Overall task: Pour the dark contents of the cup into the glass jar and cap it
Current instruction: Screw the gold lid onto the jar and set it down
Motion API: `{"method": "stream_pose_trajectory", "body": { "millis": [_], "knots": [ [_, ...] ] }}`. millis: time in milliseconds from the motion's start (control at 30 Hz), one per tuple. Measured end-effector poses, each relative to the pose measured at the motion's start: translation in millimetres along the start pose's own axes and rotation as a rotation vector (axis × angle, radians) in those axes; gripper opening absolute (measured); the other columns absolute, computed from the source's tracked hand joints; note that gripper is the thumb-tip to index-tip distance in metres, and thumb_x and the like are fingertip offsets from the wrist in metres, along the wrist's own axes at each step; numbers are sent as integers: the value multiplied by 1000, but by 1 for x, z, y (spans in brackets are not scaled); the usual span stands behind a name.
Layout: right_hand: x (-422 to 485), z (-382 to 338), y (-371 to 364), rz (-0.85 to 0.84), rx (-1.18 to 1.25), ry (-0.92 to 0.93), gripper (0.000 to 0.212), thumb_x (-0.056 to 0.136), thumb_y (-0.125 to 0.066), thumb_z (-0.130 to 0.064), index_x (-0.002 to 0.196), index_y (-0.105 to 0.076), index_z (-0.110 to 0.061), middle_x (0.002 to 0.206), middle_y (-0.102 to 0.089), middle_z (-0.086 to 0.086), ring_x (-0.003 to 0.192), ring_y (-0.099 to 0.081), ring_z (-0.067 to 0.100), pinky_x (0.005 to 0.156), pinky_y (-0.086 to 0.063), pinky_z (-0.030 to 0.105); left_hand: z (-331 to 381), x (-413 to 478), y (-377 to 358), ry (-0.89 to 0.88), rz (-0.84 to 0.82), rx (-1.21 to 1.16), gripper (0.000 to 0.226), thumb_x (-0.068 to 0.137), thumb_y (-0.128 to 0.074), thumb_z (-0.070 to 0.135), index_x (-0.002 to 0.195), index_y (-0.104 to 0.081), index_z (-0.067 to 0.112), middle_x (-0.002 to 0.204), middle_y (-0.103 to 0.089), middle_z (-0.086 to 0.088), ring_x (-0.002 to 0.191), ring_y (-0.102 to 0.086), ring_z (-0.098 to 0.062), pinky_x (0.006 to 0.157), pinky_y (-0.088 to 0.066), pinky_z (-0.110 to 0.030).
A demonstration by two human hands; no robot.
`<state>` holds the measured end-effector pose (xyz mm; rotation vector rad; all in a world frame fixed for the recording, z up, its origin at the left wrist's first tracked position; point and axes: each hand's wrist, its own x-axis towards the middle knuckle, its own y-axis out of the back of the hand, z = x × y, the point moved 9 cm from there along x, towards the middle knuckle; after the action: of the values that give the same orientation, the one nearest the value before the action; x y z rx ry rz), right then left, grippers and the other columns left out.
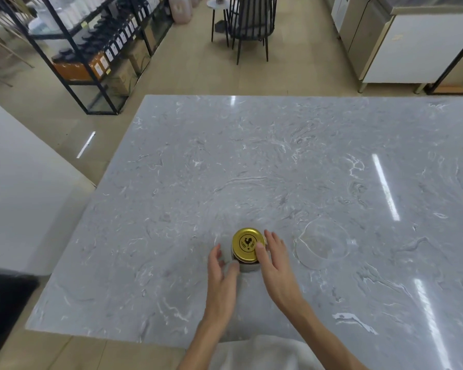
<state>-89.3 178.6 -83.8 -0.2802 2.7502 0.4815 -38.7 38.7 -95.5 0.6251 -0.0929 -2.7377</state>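
Note:
A small glass jar (247, 266) with dark contents stands near the front of the grey marble table (251, 161). A gold lid (246, 243) with a black rooster mark sits on top of it. My right hand (274, 259) grips the lid, thumb on its near right edge and fingers round its far right side. My left hand (222, 271) is just left of the jar with fingers spread; the thumb touches the glass and the fingers stay a little off it. A clear cup (321, 245) stands to the right of the jar and looks empty.
The table's left edge and near edge are close to my arms. Beyond the table are black shelves (91, 49) with bottles at the back left, a dark chair (251, 25) at the back centre and a white cabinet (412, 49) at the back right.

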Motion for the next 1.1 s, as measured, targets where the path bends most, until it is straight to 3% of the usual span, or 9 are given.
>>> {"method": "stream_pose_trajectory", "body": {
  "millis": [67,167,233,367,500,767,933,1000,1100],
  "knots": [
    [1,4,-2,-8,-73,35,65,98,-44,-54,155,-29,-26,163,-19,-7,150,-7,4,122,-12,33,6,4,-11,2,-108,-49,43,110,-41,32,153,-38,27,153,-46,8,141,-43,-7,121,-34,-39],
    [17,-2,0,-11,-89,59,58,100,-51,-44,151,-39,-19,158,-33,-4,148,-21,10,119,-18,28,17,20,-20,-28,-134,2,23,108,-39,44,128,-47,41,130,-58,17,111,-56,18,95,-44,-10],
    [38,-17,1,0,-78,60,48,102,-52,-35,145,-47,-16,148,-46,1,140,-38,17,114,-31,34,28,46,-20,-5,-85,18,17,108,-43,39,124,-45,32,124,-59,10,110,-59,5,84,-43,-11],
    [102,-57,5,85,-87,55,28,101,-50,-22,124,-59,-9,116,-56,11,110,-56,29,85,-38,30,65,120,-30,40,-64,36,19,110,-43,31,126,-40,20,120,-58,-1,108,-56,-15,93,-41,-29],
    [175,-90,13,74,-100,-11,32,102,-47,-21,127,-59,-5,125,-56,19,115,-55,34,100,-41,39,103,188,-45,87,-71,28,38,110,-42,30,143,-39,11,135,-57,-13,123,-59,-29,110,-46,-47],
    [241,-107,28,15,-52,-90,37,103,-45,-26,135,-55,-10,136,-54,19,124,-52,34,107,-40,45,136,252,-66,179,-25,64,39,109,-43,28,141,-41,6,138,-57,-20,123,-59,-35,106,-51,-50],
    [212,-114,47,-127,-9,-82,65,102,-44,-47,157,-24,-17,165,-13,3,150,-20,23,119,-22,43,151,237,-47,112,70,19,65,107,-51,34,160,-21,14,161,-36,-16,144,-42,-34,118,-37,-48],
    [186,-112,87,-17,-20,9,58,102,-47,-46,151,-39,-17,158,-35,1,145,-32,18,116,-26,34,158,207,-34,-15,118,53,64,106,-50,35,160,-19,22,164,-32,-12,145,-40,-31,116,-35,-43],
    [118,-81,165,288,-73,58,29,100,-55,-27,125,-68,-20,125,-69,-2,119,-59,13,95,-41,24,129,149,-41,-93,-2,118,47,107,-52,26,152,-41,21,154,-48,-6,130,-50,-15,106,-36,-30]
  ]
}}
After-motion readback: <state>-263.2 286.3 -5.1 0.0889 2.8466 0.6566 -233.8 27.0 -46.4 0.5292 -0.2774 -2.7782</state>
